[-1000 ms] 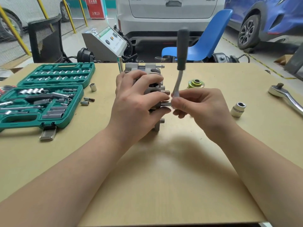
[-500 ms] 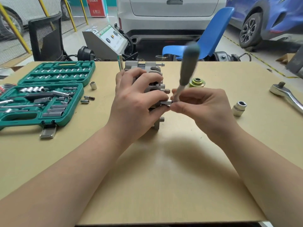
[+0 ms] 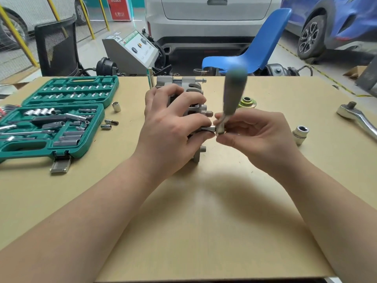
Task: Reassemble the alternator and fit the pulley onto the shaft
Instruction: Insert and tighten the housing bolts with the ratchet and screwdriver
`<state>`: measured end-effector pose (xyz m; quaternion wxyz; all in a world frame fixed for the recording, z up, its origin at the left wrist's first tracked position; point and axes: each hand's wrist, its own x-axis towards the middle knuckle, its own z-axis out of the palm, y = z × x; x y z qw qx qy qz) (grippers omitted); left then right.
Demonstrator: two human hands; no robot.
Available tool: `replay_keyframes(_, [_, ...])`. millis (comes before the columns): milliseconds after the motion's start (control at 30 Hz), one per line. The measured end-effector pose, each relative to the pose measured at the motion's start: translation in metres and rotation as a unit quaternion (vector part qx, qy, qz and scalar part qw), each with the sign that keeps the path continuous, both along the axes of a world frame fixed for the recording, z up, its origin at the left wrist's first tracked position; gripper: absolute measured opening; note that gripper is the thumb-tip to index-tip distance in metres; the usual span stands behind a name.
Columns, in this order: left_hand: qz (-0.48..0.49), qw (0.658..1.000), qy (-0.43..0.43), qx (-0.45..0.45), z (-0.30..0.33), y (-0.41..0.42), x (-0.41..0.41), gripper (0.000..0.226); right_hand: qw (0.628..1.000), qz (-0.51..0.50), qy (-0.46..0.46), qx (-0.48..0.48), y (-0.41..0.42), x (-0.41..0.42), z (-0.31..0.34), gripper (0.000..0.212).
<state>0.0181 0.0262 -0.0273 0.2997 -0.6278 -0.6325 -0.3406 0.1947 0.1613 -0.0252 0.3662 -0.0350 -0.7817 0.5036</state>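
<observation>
Pinching small ratchet (image 3: 229, 103) head: right hand (image 3: 259, 137), handle upright, blurred. Left hand (image 3: 173, 127) curled over alternator (image 3: 190, 92), mid-table (image 3: 204, 221). Pulley (image 3: 247, 102) just behind. Socket (image 3: 301, 134), large ratchet (image 3: 359, 119) right; socket case (image 3: 51, 119) left.

green socket case (image 3: 51, 123) open, table's left | blue chair (image 3: 253, 52) behind table | white car (image 3: 204, 19) | blue car (image 3: 330, 23)

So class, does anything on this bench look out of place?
Yes: several sockets and bits lie loose on the table beside the open green tool case, instead of sitting in its slots.
</observation>
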Motion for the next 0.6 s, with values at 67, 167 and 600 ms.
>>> replay_keyframes(67, [0.003,1.0,0.002,0.0,-0.0006,0.0001,0.0003,0.02,1.0,-0.018,0.003,0.007,-0.001,-0.001,0.0003,0.043])
replay_keyframes(167, [0.009,1.0,0.006,-0.001,0.0001,-0.0003,0.0013,0.022,0.998,-0.008,-0.014,-0.065,-0.0021,-0.0028,0.0018,0.028])
replay_keyframes(600, [0.005,1.0,-0.003,-0.009,0.0008,-0.0008,0.0024,0.021,0.999,-0.029,0.004,0.043,-0.0039,-0.0014,0.004,0.044])
